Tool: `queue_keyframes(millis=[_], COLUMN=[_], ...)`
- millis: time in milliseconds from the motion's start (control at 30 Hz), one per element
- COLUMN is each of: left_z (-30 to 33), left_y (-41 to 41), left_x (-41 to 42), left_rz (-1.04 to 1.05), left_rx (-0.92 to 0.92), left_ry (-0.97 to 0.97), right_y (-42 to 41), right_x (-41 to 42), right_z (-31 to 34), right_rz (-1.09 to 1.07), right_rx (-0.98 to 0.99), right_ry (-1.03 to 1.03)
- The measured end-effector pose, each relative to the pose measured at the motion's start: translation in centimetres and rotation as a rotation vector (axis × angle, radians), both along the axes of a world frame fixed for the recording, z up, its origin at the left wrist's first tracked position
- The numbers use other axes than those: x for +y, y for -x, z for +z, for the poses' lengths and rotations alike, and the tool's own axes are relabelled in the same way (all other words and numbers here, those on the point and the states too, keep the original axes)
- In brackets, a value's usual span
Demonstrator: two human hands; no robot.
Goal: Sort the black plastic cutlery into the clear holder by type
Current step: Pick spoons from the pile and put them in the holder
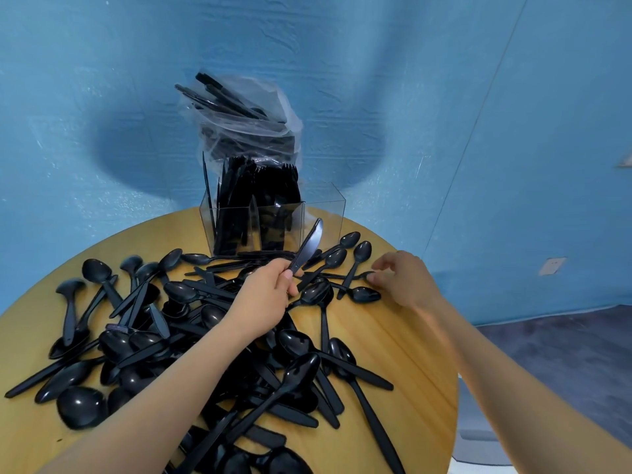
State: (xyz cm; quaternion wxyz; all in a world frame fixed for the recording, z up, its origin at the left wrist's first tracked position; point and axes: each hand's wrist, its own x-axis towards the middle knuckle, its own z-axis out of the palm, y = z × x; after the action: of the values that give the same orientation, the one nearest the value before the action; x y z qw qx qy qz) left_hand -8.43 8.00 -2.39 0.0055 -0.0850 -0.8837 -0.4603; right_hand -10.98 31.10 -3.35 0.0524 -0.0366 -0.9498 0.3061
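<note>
A heap of black plastic cutlery (191,340), mostly spoons with some knives, covers the round wooden table (403,340). At the table's far edge stands the clear holder (325,213); its left and middle compartments are packed with upright black pieces, and its right compartment looks empty. My left hand (265,297) grips a black knife (307,246) by the handle, blade tilted up toward the holder. My right hand (403,280) is low over the spoons at the right and pinches the handle end of a black piece (345,276) lying on the table.
A clear plastic bag (246,121) with more black cutlery sits on top of the holder, against the blue wall. The table's edge curves close on the right, with grey floor (564,354) beyond it.
</note>
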Motion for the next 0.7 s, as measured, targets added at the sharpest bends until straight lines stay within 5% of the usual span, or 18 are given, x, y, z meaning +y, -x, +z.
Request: queue_keyframes(millis=[267,433,700], left_z=[0.8,1.1,0.9], left_y=[-0.7,-1.3,-1.3], left_x=[-3.1,-5.8,-9.2], left_rz=[0.096,0.153,0.254], left_rx=[0.06,0.13,0.153], left_ry=[0.066,0.162,0.225], right_y=[0.6,1.4,1.8], right_x=[-7.9,-9.6,-13.8], right_z=[0.7,0.3,1.7], right_rz=[0.326,0.275,0.389], right_rx=[0.088,0.028,0.073], right_ry=[-0.13,-0.3,-0.06])
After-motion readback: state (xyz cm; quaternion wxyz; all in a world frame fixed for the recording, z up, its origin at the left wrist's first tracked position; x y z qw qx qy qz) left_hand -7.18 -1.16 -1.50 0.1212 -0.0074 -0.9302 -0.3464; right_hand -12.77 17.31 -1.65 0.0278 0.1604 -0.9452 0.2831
